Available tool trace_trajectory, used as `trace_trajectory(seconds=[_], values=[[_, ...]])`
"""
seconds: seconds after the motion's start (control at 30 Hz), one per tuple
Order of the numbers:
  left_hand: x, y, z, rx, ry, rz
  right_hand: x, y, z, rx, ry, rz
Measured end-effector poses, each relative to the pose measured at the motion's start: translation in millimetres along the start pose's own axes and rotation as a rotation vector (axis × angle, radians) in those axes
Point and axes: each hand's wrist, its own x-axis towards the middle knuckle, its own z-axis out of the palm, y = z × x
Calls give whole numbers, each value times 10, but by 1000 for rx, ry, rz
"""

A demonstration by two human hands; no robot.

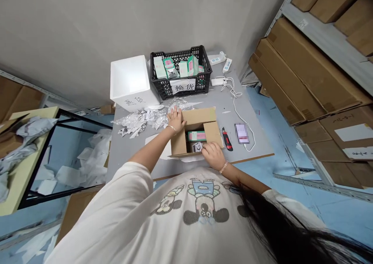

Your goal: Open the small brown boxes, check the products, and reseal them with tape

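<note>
An opened cardboard box (201,115) sits near the table's front edge with its flaps up. Inside lie a green-and-pink small carton (196,136) and, closer to me, a small grey-and-white packet (197,147) whose kind I cannot make out. My left hand (175,120) rests at the box's back left corner, fingers apart. At the front right corner, my right hand (213,155) has its fingers curled over the box edge, close to the packet. Right of the box lies a red-and-black utility knife (227,139).
Behind the box stand a black crate (182,89) of similar cartons and a white foam box (128,77). Crumpled plastic wrap (157,114) lies to the left. A blurred phone (242,133), a white cable (236,104) and power strips (218,58) lie right. Shelves of large cartons (303,73) flank the table.
</note>
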Motion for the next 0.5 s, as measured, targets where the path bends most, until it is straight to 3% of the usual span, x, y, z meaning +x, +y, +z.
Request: trace_trajectory(seconds=[0.1, 0.23, 0.37, 0.5], values=[[-522, 47, 48, 2, 72, 20, -233, -41, 5, -10, 26, -40], [-1030, 189, 283, -50, 14, -188, -364, -38, 144, -2, 27, -10], [-1028, 150, 356, -239, 48, -242, -438, 61, 350, 40, 10, -12], [-924, -164, 200, -593, 81, -165, -573, 107, 371, 170, -29, -77]])
